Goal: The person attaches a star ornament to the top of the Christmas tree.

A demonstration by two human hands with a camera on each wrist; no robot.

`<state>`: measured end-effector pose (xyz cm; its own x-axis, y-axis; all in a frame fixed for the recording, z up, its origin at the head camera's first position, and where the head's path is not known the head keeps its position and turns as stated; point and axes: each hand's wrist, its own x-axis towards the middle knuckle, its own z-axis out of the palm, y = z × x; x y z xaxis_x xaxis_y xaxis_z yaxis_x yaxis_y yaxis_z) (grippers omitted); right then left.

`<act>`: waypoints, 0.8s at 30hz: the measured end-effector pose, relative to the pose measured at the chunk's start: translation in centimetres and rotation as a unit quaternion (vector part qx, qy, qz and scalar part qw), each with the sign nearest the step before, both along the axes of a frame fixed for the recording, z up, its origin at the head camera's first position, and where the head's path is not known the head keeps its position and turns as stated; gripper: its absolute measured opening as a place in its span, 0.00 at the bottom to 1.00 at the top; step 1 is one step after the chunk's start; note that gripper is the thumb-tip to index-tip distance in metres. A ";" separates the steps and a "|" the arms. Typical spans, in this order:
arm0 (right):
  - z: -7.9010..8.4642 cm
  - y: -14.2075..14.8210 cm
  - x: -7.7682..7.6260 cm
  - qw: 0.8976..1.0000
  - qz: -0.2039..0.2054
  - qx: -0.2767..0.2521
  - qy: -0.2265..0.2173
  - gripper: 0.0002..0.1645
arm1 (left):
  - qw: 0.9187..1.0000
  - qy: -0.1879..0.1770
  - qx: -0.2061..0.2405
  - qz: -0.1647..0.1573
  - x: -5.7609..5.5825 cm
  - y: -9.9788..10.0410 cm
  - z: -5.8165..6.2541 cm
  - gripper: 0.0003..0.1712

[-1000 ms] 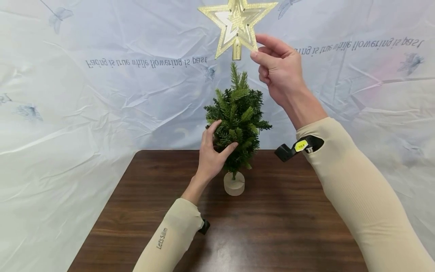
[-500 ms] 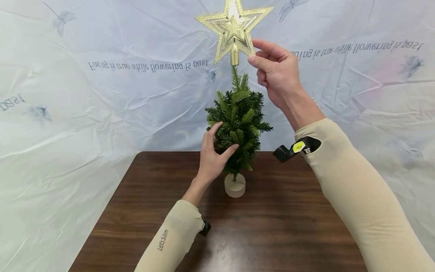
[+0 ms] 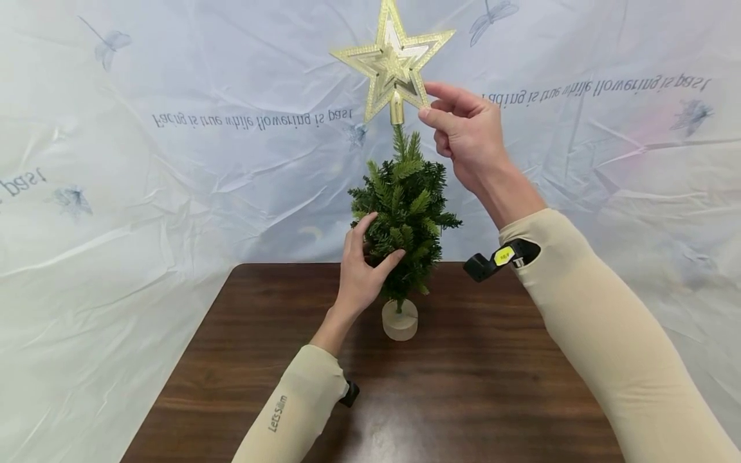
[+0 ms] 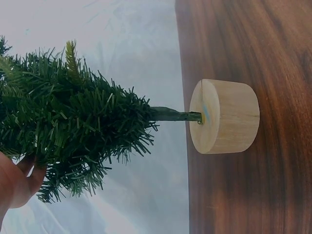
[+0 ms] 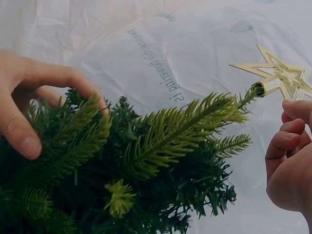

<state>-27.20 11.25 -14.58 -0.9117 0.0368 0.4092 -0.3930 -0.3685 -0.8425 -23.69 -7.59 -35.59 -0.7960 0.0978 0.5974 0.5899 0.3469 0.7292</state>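
The right hand point(image 3: 469, 138) is pinching the gold star point(image 3: 393, 61) just over the treetop; the left hand point(image 3: 360, 267) is gripping the small tree point(image 3: 405, 212) below, beside the table's point(image 3: 492, 386) far edge. The sleeve point(image 3: 289, 411) is reading "LetsSlim".

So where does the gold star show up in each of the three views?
Head: gold star top centre, pinched by the right hand, just above the small tree.
Left wrist: not in view.
Right wrist: star at the right edge, by the treetop.
Shared landmark: the tree.

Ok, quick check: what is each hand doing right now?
Left hand: fingers curled round the small green tree, gripping its branches.
Right hand: pinches a lower point of the gold star above the treetop.
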 end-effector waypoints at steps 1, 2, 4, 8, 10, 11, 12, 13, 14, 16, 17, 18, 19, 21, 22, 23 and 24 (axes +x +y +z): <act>-0.2 0.1 0.0 1.000 -0.002 0.002 -0.001 0.19 | 1.000 0.000 0.000 0.000 0.0 0.0 0.0 0.46; -0.3 0.1 0.0 1.000 -0.001 0.000 0.000 0.19 | 1.000 -0.001 0.000 0.001 0.1 0.0 0.0 0.47; -0.6 0.3 0.1 1.000 -0.002 0.001 0.003 0.19 | 1.000 -0.002 0.000 0.001 0.2 0.0 0.0 0.47; -1.2 0.4 0.1 1.000 0.001 -0.008 0.011 0.19 | 1.000 -0.004 0.000 0.004 0.3 0.1 -0.1 0.47; -1.3 0.4 0.1 1.000 0.001 -0.012 0.014 0.19 | 1.000 -0.004 0.000 0.004 0.4 0.1 -0.1 0.47; -1.4 0.5 0.1 1.000 0.000 -0.014 0.017 0.19 | 1.000 -0.005 0.000 0.004 0.4 0.1 -0.1 0.47; -1.5 0.5 0.2 1.000 -0.001 -0.014 0.019 0.19 | 1.000 -0.005 0.000 0.005 0.5 0.1 -0.1 0.47; -1.6 0.5 0.2 1.000 -0.001 -0.014 0.021 0.19 | 1.000 -0.004 0.000 0.005 0.5 0.1 -0.1 0.47; -1.6 0.4 0.3 1.000 -0.002 -0.014 0.024 0.18 | 1.000 -0.004 0.000 0.005 0.5 0.1 -0.1 0.47; -1.7 0.4 0.4 1.000 -0.001 -0.015 0.027 0.18 | 1.000 -0.004 0.000 0.006 0.6 0.1 0.0 0.47; -1.8 0.4 0.5 0.999 -0.003 -0.016 0.029 0.18 | 1.000 -0.004 0.000 0.006 0.7 0.2 0.0 0.47; -1.8 0.4 0.5 0.999 -0.005 -0.016 0.029 0.18 | 1.000 -0.004 -0.001 0.006 0.7 0.2 0.0 0.47; -1.9 0.4 0.5 0.999 -0.007 -0.017 0.030 0.18 | 1.000 -0.004 -0.001 0.006 0.8 0.2 0.0 0.47; -2.0 0.3 0.6 0.999 -0.012 -0.018 0.029 0.18 | 1.000 -0.005 -0.002 0.007 0.9 0.2 0.0 0.46; -2.0 0.3 0.6 0.999 -0.016 -0.016 0.028 0.17 | 1.000 -0.005 -0.002 0.007 0.9 0.2 0.0 0.46; -2.1 0.3 0.6 0.999 -0.019 -0.016 0.027 0.17 | 1.000 -0.004 -0.002 0.007 0.9 0.2 0.0 0.46; -2.2 0.3 0.6 0.999 -0.020 -0.016 0.025 0.17 | 1.000 -0.003 -0.002 0.007 1.0 0.2 0.0 0.46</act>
<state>-26.60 11.57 -16.78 -0.8878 0.0869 0.4519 -0.4491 -0.3784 -0.8094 -22.72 -7.39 -35.59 -0.8015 0.0884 0.5914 0.5796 0.3586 0.7318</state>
